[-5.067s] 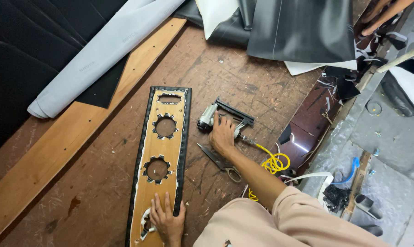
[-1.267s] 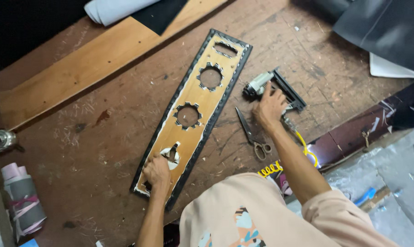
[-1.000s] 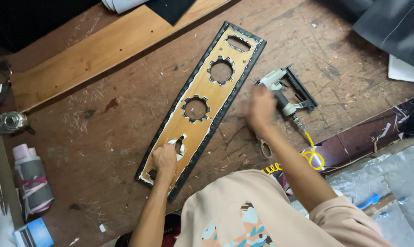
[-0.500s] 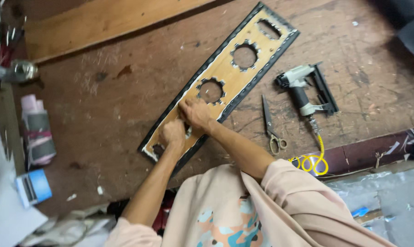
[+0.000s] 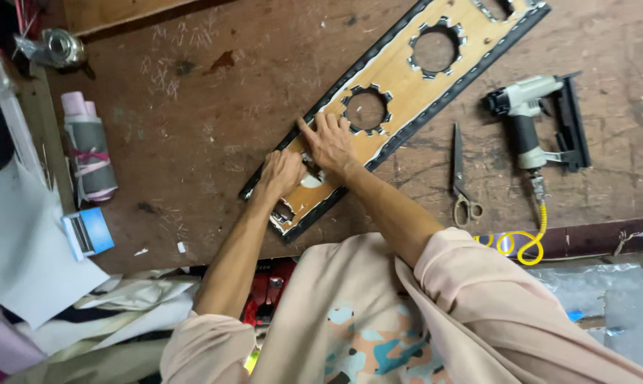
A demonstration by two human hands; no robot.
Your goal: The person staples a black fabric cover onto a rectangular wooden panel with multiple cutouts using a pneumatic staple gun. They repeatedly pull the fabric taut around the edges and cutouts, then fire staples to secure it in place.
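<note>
Workbench point(image 5: 193, 142): wooden panel point(image 5: 392, 78) under both hands point(image 5: 307, 160).

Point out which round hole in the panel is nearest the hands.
The lower round hole, just above the right hand; its fingers nearly reach the rim. The other round hole sits farther up the panel.

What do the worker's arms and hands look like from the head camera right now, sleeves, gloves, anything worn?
Both hands are bare: no gloves, and no rings or watch that I can make out on the left hand or the right hand. Both forearms are uncovered. Loose pale pink sleeves are pushed up to about the elbows, part of a top with a teal and orange print on the chest.
</note>
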